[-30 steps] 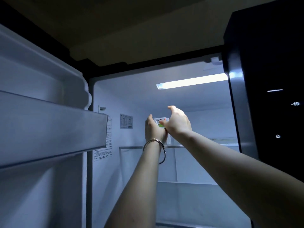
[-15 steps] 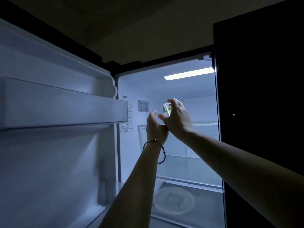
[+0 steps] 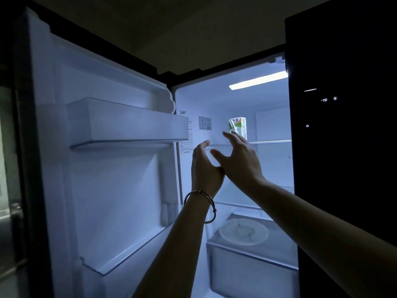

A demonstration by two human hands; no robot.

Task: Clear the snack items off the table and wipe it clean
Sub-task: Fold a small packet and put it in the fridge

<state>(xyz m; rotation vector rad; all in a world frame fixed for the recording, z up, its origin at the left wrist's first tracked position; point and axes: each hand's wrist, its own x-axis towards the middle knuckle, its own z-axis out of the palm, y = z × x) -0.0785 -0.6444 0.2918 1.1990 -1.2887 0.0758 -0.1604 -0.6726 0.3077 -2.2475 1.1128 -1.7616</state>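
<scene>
A small white, green and orange drink carton [image 3: 238, 126] with a straw stands upright on the upper glass shelf [image 3: 270, 142] of an open fridge. My right hand [image 3: 238, 160] hovers just below and in front of it, fingers spread, holding nothing. Beside it, my left hand [image 3: 204, 166], a bangle on its wrist, is held with relaxed fingers and is also empty. Both hands are apart from the carton.
The open fridge door [image 3: 120, 158] with its door bins fills the left. A dark closed door [image 3: 343, 136] with a lit display stands at the right. A round white plate [image 3: 243, 231] lies on the cover over a lower drawer [image 3: 253, 274].
Both hands held the carton up at the shelf; now they have let it go and drawn back and down. The carton stands on the shelf. The camera has pulled back.
</scene>
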